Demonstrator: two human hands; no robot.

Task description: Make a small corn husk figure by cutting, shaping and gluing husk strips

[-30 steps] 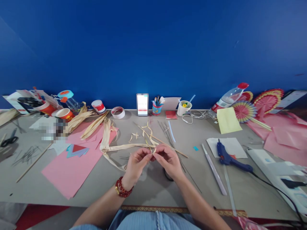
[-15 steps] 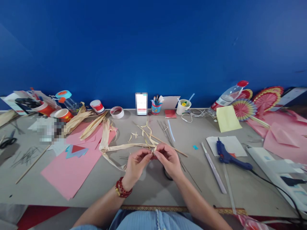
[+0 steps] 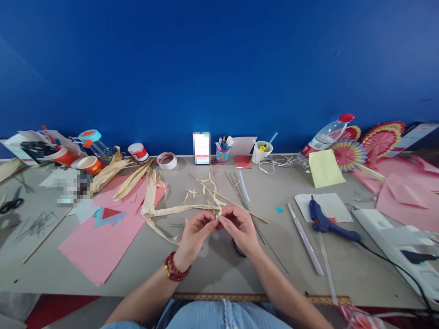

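Note:
My left hand (image 3: 196, 234), with a red bead bracelet (image 3: 176, 269) at its wrist, and my right hand (image 3: 243, 230) meet fingertip to fingertip above the table. Both pinch a small pale piece of corn husk (image 3: 219, 214), mostly hidden by the fingers. Just beyond them lie curled husk scraps (image 3: 211, 188) and a thin wooden stick (image 3: 252, 214). A long husk strip (image 3: 174, 210) stretches leftward from near my left hand. Thin wires (image 3: 274, 256) lie right of my right hand, which partly covers a dark round thing (image 3: 239, 249).
Pink paper sheets (image 3: 103, 249) and dried husks (image 3: 113, 171) lie on the left, scissors (image 3: 12, 205) at the far left. On the right are a utility knife (image 3: 307, 242), a blue glue gun (image 3: 325, 224) with its cord, and a white power strip (image 3: 387, 246). Cups and a tape roll (image 3: 167, 161) line the wall.
My fingers have shifted slightly around the husk piece, and a little more of it shows between them. Both hands stay in nearly the same place; the rest looks unchanged.

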